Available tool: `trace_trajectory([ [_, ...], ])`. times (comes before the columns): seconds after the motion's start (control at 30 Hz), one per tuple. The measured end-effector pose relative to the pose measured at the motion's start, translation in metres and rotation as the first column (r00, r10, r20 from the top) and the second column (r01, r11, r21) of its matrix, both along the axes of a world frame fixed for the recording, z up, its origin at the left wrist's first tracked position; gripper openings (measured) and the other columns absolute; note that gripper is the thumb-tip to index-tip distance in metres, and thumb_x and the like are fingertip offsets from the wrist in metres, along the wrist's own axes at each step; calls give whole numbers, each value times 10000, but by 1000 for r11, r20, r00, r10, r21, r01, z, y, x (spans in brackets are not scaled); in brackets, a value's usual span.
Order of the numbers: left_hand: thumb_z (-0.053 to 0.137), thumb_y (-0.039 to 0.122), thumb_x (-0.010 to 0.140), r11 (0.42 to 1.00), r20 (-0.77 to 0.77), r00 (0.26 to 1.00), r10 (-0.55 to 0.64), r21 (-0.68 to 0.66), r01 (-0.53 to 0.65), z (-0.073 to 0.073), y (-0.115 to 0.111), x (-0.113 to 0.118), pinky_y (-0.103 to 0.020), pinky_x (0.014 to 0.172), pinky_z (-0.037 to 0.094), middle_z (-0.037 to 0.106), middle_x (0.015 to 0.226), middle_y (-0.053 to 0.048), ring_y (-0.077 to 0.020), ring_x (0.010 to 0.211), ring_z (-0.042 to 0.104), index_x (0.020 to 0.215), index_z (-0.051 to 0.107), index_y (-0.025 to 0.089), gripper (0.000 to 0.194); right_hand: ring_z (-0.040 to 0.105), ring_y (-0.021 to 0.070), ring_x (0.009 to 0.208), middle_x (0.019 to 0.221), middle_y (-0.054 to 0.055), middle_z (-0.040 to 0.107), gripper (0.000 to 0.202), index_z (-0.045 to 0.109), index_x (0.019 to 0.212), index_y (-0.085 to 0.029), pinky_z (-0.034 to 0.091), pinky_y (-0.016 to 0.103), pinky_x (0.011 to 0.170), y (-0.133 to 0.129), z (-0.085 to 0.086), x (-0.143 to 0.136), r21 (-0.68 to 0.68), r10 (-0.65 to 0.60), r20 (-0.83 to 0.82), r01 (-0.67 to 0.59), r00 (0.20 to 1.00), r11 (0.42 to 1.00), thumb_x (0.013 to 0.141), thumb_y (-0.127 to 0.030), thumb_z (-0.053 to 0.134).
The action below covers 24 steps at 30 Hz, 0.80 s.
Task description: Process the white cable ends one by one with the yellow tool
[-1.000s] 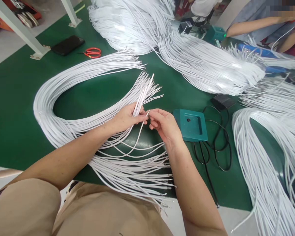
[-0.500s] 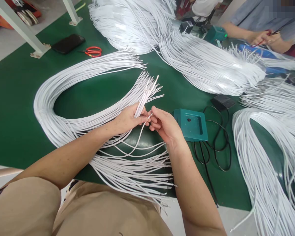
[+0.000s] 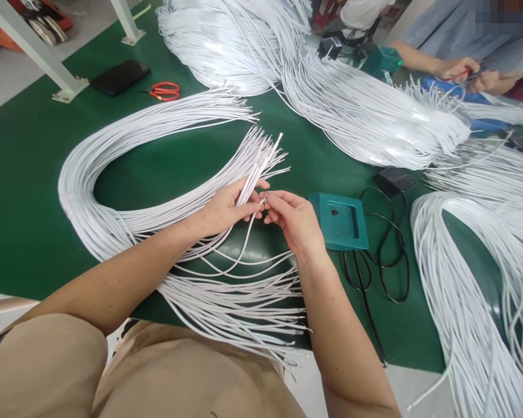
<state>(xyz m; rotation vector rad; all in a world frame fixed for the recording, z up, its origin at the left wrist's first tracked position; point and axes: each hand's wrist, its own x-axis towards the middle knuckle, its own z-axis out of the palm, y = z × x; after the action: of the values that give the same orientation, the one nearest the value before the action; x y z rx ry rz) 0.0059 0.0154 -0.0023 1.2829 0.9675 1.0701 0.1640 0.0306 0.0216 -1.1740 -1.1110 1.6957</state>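
Note:
Several white cables [image 3: 251, 181] stand up out of my left hand [image 3: 230, 206], which is closed around them between thumb and palm. Close beside it, my right hand [image 3: 294, 217] pinches the end of a single white cable [image 3: 247, 238] between thumb and fingertips. That cable's tip meets the left fingertips too; its metal end is small and partly hidden by fingers. Under and behind my left arm lies a large curved bundle of white cables [image 3: 76, 174]. Loose cable ends [image 3: 244, 307] fan out below my hands at the table's front edge.
A teal device [image 3: 361, 223] with black cord [image 3: 403, 255] sits right of my right hand. Red-handled scissors [image 3: 164, 91] and a black phone [image 3: 119, 77] lie at the back left. More cable piles [image 3: 366, 110] fill the back and right [image 3: 466, 302]. A co-worker's hands [image 3: 470, 72] hold a red-handled tool.
My right hand has shifted slightly left, bringing the single cable's end against my left fingertips. One left finger now stretches out past the bundle. The co-worker's hands have moved a little apart.

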Motion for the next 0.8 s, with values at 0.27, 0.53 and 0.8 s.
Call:
trace_trajectory([
  [0.27,657,286,806,997,-91,995,-33,-72,27,3,-2,-2,-209,609,500,618,780,4,-113,698,645,1086,586,180,308,484,73,374,507,-58,520,108,605,601,-169,387,186,341,2,5,5,123,-10,452,-52,892,991,682,-239,593],
  [0.53,685,218,768,990,6,1000,-11,-137,12,2,0,-3,-220,620,509,614,744,19,-111,673,647,1091,566,173,347,556,111,572,733,-10,623,232,652,886,-200,520,254,524,0,0,7,244,20,375,-119,927,963,802,-410,604],
  [0.8,760,141,691,889,253,967,4,-443,112,3,4,-10,-233,720,519,601,764,17,-84,704,642,1082,631,157,412,540,170,758,824,67,600,262,602,793,-173,401,295,697,-4,-5,6,609,-301,785,-582,542,539,939,-200,386],
])
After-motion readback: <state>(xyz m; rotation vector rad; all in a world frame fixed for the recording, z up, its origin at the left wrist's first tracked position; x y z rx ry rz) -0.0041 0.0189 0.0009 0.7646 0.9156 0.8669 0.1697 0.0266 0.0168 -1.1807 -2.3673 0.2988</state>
